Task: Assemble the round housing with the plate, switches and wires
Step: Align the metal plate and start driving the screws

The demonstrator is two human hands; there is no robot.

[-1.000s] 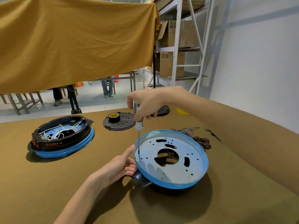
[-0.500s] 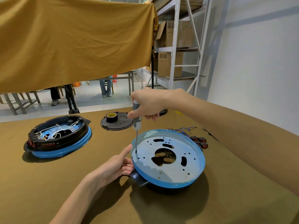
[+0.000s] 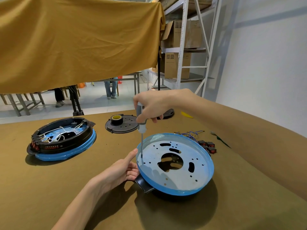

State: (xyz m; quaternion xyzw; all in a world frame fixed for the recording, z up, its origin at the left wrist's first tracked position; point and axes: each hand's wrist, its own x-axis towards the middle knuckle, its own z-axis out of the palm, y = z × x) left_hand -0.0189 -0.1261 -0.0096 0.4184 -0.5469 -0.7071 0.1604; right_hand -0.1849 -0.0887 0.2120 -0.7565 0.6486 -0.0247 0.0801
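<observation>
Right, the round housing sat on the brown table, near and slightly right of centre, with the perforated metal plate seated in it, blue-rimmed, face up. Black handle tab of the housing stuck out at the near left.

Screwdriver stood roughly upright, tip down on the plate close to its left edge, by a small hole. Right hand was clenched round the grey handle from above. Left hand rested against the left rim of the housing, fingers curled under the edge, thumb pointing up toward the rim, steadying it; not closed around anything.

Just beyond the plate's far right edge: a tangle of blue wires, and beside it a cluster of black and red switches.

Far left on the table: a second housing, black over a blue ring, with white wiring inside and red parts at its left side. Between the two, further back, a black perforated disc with a roll of yellow tape on it.

Mustard cloth hung across the back; metal shelving with cardboard boxes at the far right.
</observation>
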